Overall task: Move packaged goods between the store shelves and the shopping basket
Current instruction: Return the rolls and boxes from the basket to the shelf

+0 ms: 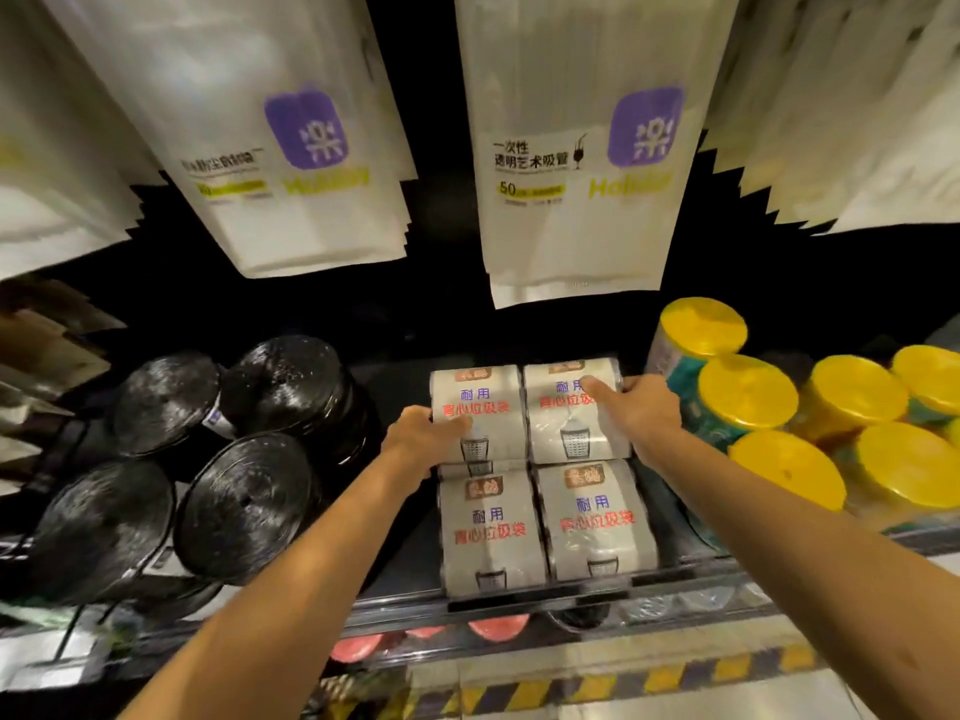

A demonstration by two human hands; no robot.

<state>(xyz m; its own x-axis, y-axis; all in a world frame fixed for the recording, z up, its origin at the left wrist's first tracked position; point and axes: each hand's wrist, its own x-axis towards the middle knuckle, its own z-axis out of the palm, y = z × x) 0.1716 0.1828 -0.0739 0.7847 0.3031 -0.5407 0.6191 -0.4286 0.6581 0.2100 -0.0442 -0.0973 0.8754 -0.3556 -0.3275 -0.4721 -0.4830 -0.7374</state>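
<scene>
Two white packs of rubbish-bag rolls with red and blue print sit on the dark shelf [395, 574]. The rear pack [524, 413] lies partly on top of the front pack [545, 522]. My left hand [421, 441] grips the rear pack's left side, thumb over its top. My right hand [636, 410] holds its right side, with the forefinger stretched across the top. Both hands are closed on that pack. No shopping basket is in sight.
Black rolls of bags [244, 506] lie stacked to the left. Yellow-lidded tubs [748, 392] crowd the right. White pouches with purple logos [571, 163] hang low overhead. A shelf rail [519, 602] runs in front, above a striped floor edge [623, 683].
</scene>
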